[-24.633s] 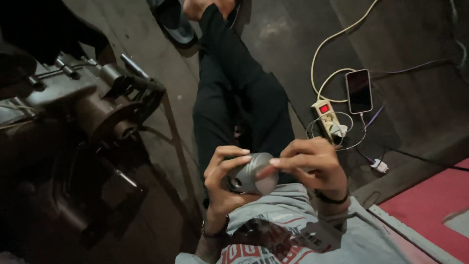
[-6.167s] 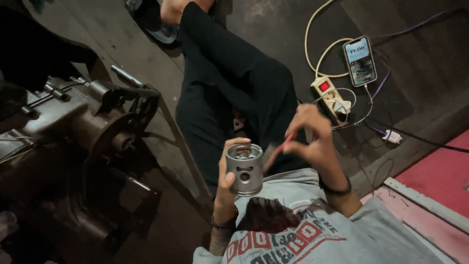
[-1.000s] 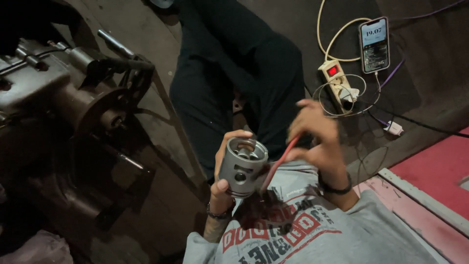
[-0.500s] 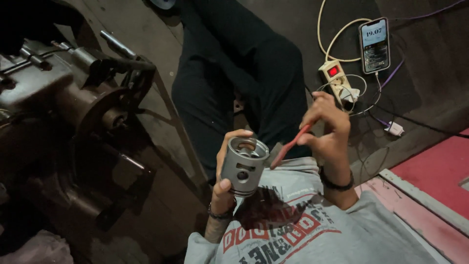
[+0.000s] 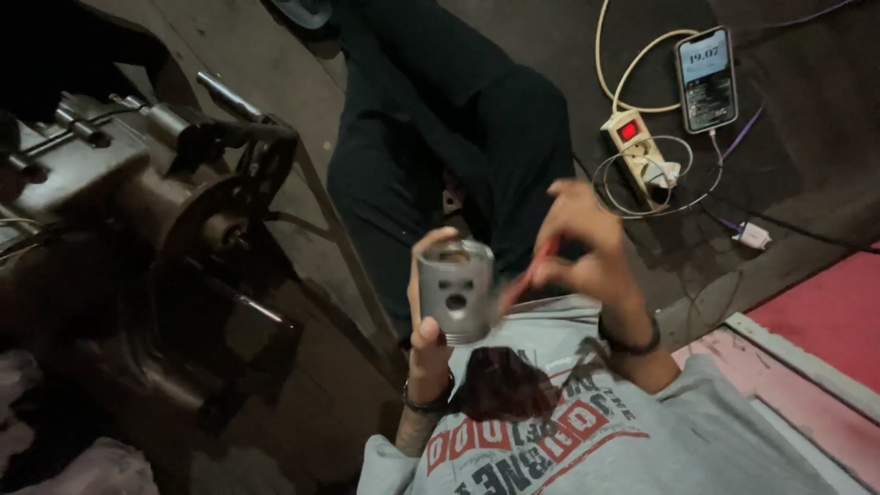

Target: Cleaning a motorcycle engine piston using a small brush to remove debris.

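Left hand [image 5: 431, 316] grip wrapped round metal piston [image 5: 456, 291]; right hand [image 5: 587, 247] grip pinching thin red tool [image 5: 536, 266]

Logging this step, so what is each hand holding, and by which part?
Left hand grips the piston round its side wall. Right hand pinches the upper end of a thin red tool.

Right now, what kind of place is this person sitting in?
Probably a small repair workshop or garage. The left hand holds a metal piston, a greasy engine stands beside it, and a power strip lies on the bare floor.
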